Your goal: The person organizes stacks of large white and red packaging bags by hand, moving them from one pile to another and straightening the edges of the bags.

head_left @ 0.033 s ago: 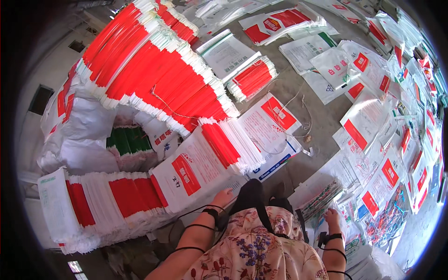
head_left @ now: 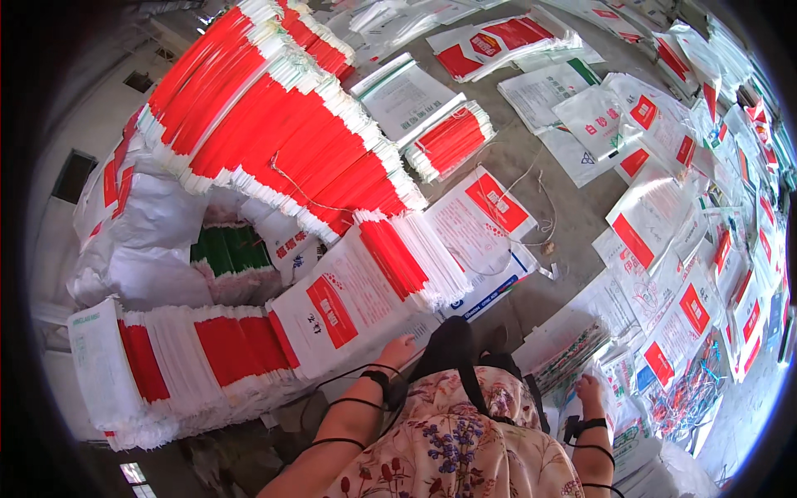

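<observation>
My left hand (head_left: 400, 349) rests with its fingers spread on the lower edge of a white woven sack with a red panel (head_left: 336, 309), the top one of a fanned stack right in front of me. My right hand (head_left: 590, 389) lies on a low pile of printed sacks (head_left: 573, 344) at my right side, fingers pointing away from me. Neither hand has anything closed in it. Black straps and cables run around both wrists and forearms. A black bag strap hangs over my flowered top.
A tall fanned stack of red-and-white sacks (head_left: 274, 124) fills the upper left. Another stack (head_left: 191, 357) lies at the left, and a small bundle (head_left: 452, 137) beyond. Single sacks (head_left: 656, 224) are spread over the grey floor (head_left: 573, 207) on the right. A loose string (head_left: 540, 224) lies there.
</observation>
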Action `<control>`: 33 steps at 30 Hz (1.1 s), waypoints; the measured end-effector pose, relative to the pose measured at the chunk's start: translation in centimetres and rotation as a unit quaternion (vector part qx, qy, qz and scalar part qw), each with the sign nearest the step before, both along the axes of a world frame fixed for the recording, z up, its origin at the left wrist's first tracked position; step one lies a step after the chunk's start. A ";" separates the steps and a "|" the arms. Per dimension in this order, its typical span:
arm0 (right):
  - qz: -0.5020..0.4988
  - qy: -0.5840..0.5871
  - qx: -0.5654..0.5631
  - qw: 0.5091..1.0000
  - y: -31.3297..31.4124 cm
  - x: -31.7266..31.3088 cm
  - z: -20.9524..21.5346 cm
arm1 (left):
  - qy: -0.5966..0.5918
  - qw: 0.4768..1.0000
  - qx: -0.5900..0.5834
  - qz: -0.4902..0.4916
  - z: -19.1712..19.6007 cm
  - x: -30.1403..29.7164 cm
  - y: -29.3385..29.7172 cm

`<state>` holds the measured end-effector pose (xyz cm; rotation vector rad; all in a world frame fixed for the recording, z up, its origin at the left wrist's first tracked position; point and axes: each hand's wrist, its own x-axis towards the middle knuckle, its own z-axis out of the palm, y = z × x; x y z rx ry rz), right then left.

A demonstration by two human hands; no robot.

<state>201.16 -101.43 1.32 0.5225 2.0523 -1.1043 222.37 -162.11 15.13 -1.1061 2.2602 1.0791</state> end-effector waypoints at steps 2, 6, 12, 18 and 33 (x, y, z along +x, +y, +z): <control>-0.004 0.018 -0.016 1.000 1.2 2.3 -2.2 | 0.018 1.000 0.003 -0.021 -0.5 -0.5 -0.3; 0.052 -0.051 -0.027 0.997 -3.1 4.7 1.9 | -0.029 1.000 -0.008 -0.005 0.0 -0.4 0.2; 0.098 -0.066 0.025 0.993 -4.6 3.3 3.8 | -0.063 0.997 0.023 -0.041 -1.6 -1.7 0.4; 0.096 -0.028 0.042 0.994 -8.3 -3.7 6.5 | -0.103 0.994 0.034 -0.021 -2.7 -3.0 -1.3; 0.195 -0.107 0.084 0.971 -21.7 -15.4 6.2 | -0.097 0.982 0.009 0.164 -15.7 -6.6 -14.8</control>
